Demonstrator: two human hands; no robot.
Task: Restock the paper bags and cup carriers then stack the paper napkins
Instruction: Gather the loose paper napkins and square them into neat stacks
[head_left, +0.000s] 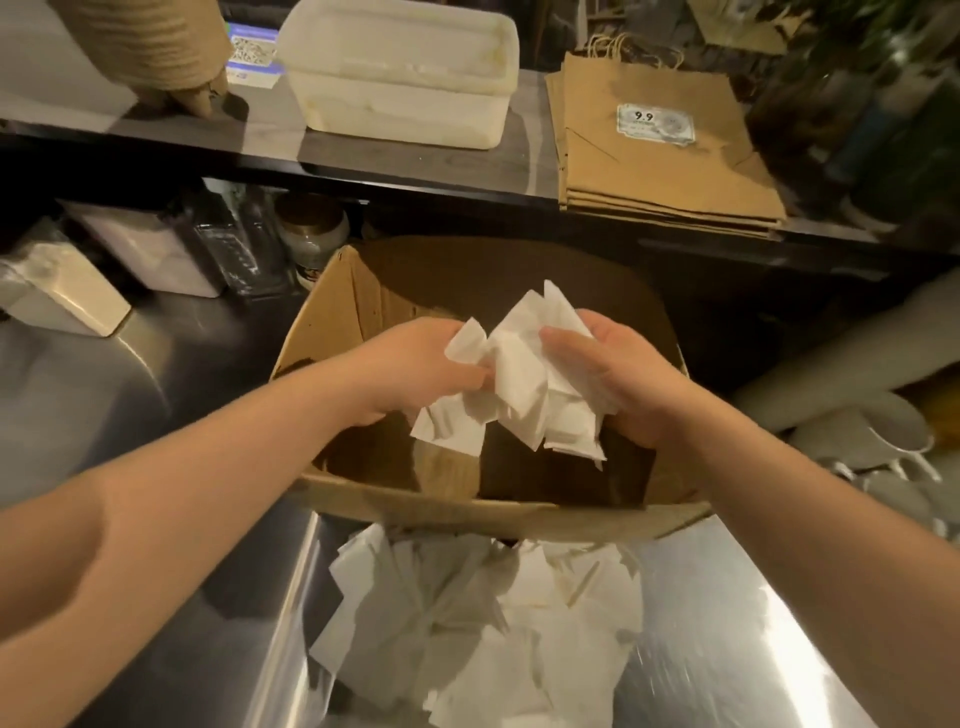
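Both hands, left hand and right hand, clutch a loose bundle of white paper napkins over the open brown cardboard box; napkin-stacking step, squaring the edges likely comes next.

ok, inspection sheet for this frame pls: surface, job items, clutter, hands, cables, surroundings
Surface: steel counter, shiny, with a loose pile of napkins on it.
Job's things: bunch of white napkins held above an open cardboard box; paper bags stacked flat on the upper shelf. Cup carriers: nothing seen.
Clutter: white plastic tub on the shelf; jars and containers under it.
Hands: left hand and right hand both grip the held napkins.
Cables: nothing seen.
Surroundings: dim; metal pitchers at right; a sleeved hand of another person on the shelf.
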